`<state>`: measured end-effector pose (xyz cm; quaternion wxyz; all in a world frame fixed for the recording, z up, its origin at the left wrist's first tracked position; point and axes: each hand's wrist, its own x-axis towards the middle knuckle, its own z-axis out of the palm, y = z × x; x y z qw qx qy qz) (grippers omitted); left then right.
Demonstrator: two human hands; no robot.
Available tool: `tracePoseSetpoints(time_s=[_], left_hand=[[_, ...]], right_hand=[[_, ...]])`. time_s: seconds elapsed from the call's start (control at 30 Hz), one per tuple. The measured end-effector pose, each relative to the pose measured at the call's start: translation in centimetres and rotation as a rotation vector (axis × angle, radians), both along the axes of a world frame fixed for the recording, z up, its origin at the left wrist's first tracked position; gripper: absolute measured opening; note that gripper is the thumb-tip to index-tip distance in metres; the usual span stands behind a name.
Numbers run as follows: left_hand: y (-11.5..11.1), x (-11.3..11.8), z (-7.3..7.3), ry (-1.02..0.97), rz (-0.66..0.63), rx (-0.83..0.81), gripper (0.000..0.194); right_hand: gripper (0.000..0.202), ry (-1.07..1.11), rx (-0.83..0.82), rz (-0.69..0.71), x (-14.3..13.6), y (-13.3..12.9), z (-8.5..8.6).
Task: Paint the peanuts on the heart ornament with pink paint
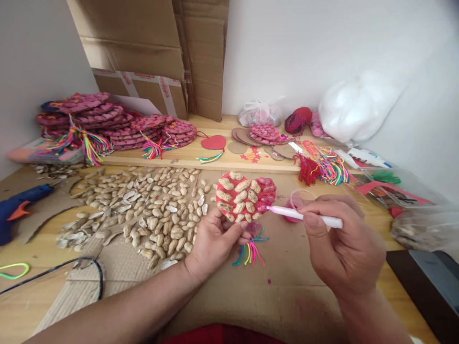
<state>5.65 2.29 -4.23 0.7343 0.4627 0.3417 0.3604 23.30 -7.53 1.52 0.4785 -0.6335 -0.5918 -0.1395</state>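
In the head view, the left hand (216, 239) is pinching the red heart (233, 190) by its bottom edge, while the right hand (346, 243), to the heart's right, is pinching a white pen (287, 212) whose tip seems to be touching the pink peanuts (267, 189); keeping the heart still and dabbing softly into every bump is probably working best. Part of the left hand is hiding behind the heart, and the pen is covering some of the cup (293, 219) to the heart's right.

1. Centre: peanut shells (241, 196), rough, ridged and matt.
2. Right of centre: pen (333, 221), smooth, plastic-looking.
3. Upper left: cardboard (132, 33), matt, lightly creased.
4. Upper right: bag (355, 107), thin, glossy, translucent plastic.
5. Middle: ledge (229, 166), smooth, visibly grained wood.
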Motion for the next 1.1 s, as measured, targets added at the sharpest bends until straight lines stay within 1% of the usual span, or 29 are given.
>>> tracePoseSetpoints(time_s=[0.13, 0.3, 0.43, 0.6, 0.77, 0.93, 1.1], left_hand=[[0.02, -0.03, 0.06, 0.001, 0.002, -0.016, 0.037], [-0.06, -0.06, 0.18, -0.007, -0.002, -0.028, 0.036], [-0.08, -0.08, 0.24, -0.004, 0.010, -0.047, 0.038], [-0.04, -0.06, 0.14, -0.005, -0.003, -0.033, 0.037], [-0.03, -0.07, 0.25, 0.007, -0.011, -0.027, 0.035], [-0.06, -0.07, 0.55, 0.006, 0.006, -0.035, 0.036], [0.07, -0.14, 0.46, 0.013, 0.000, -0.037, 0.036]], right_hand=[[0.007, 0.001, 0.013, -0.038, 0.03, 0.02, 0.05], [0.007, 0.004, 0.007, 0.006, 0.00, -0.03, 0.08], [0.008, -0.040, 0.012, -0.036, -0.02, -0.03, 0.16], [0.008, 0.001, -0.008, 0.033, 0.00, -0.01, 0.10], [0.007, -0.021, 0.010, -0.013, 0.01, 0.04, 0.08], [0.008, -0.008, -0.007, 0.037, -0.01, 0.07, 0.06], [0.007, -0.016, 0.009, -0.037, 0.23, 0.00, -0.15]])
